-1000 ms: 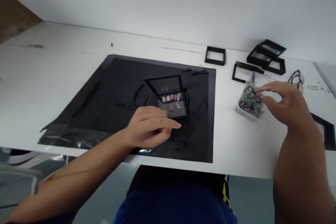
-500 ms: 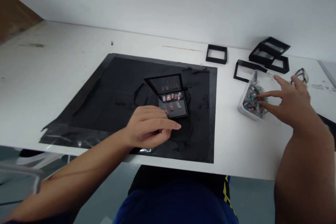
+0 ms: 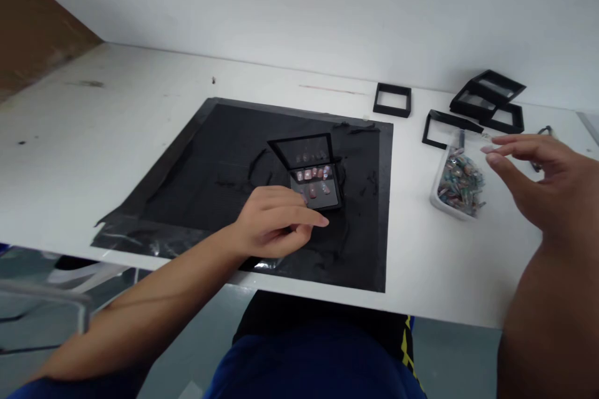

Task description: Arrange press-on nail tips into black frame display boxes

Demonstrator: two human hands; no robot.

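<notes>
One black case (image 3: 328, 202) lies open on a mat (image 3: 206, 162) on a white tabletop (image 3: 435, 262), lid (image 3: 304, 149) toward the far edge, at least eight false nails (image 3: 312, 190) running roughly lengthwise to the near edge. The left hand (image 3: 278, 221) covers a corner, grip impossible to tell; the right hand's (image 3: 487, 154) fingertips nearly meet beside one clear tub (image 3: 449, 212), hold unclear.

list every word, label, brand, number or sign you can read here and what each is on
No text can be read anywhere in this view.
Open black case, black mat, clear tub: no lettering shows.
Small pieces in the tub: too small to tell if any are marked.
Yellow marks on the dark clothing: no legible letter or number.
</notes>
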